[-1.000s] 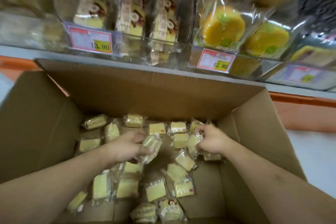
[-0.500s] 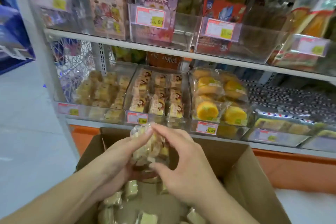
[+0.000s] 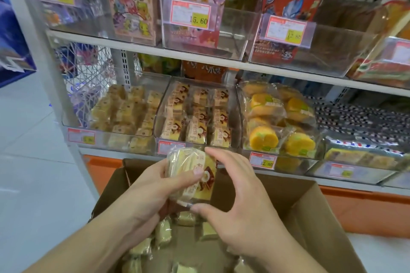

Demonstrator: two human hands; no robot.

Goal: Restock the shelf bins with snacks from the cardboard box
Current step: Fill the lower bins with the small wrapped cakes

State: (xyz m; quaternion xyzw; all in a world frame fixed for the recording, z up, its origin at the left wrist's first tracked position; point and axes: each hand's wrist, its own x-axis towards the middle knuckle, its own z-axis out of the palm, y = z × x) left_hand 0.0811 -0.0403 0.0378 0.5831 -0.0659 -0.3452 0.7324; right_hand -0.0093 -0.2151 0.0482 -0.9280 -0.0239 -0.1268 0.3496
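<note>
A small stack of wrapped yellow cake snacks [image 3: 192,175] is held above the open cardboard box [image 3: 315,213]. My left hand [image 3: 153,190] grips the stack from the left, thumb across its front. My right hand [image 3: 239,206] curves around its right side, forefinger on top and thumb underneath. More wrapped cakes [image 3: 164,231] lie loose in the bottom of the box. Straight ahead on the lower shelf stands a clear bin [image 3: 195,115] with rows of the same kind of cake.
A bin of small brown cakes [image 3: 124,115] stands left of the middle bin, a bin of round orange cakes [image 3: 277,122] to its right. An upper shelf [image 3: 199,56] carries clear bins with boxed biscuits and price tags. White floor lies to the left.
Both hands lifted cakes out of the box and brought them together as one stack in front of the lower shelf. My view rose from the box to the shelves.
</note>
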